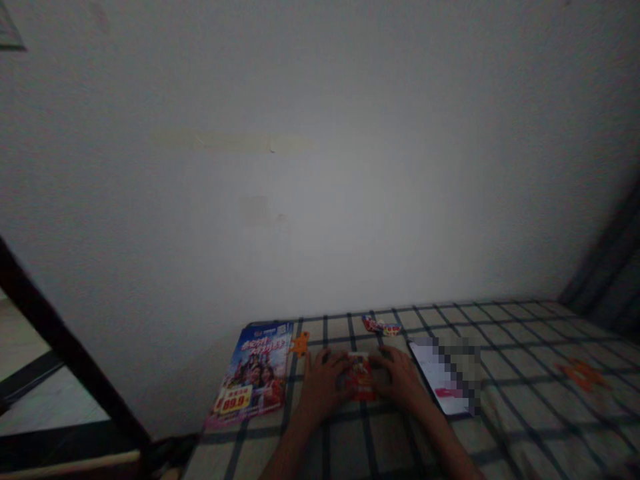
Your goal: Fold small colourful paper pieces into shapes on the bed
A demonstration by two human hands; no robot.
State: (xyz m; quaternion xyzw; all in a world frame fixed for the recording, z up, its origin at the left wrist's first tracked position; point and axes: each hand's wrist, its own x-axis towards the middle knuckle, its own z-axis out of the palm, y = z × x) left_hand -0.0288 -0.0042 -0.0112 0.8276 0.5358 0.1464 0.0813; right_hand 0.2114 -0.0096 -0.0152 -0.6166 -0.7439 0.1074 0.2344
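Note:
Low in the head view, a small red printed piece (pixel 361 379), paper or a flat packet, lies between my two hands on the checked cloth (pixel 345 440). My left hand (pixel 324 379) grips its left side, with the fingers curved over the edge. On the opposite side my right hand (pixel 399 375) holds it in the same way. The fingers hide both side edges, and the dim light blurs its print. Just behind the hands is a crumpled-looking red and blue printed scrap (pixel 381 326).
A blue and pink leaflet stack (pixel 257 373) lies left of my hands, with an orange cut-out figure (pixel 300 344) beside it. A phone or tablet with a lit screen (pixel 440 377) is on the right, partly pixelated. Farther right lies another orange shape (pixel 583 375). A wall (pixel 350 200) rises behind.

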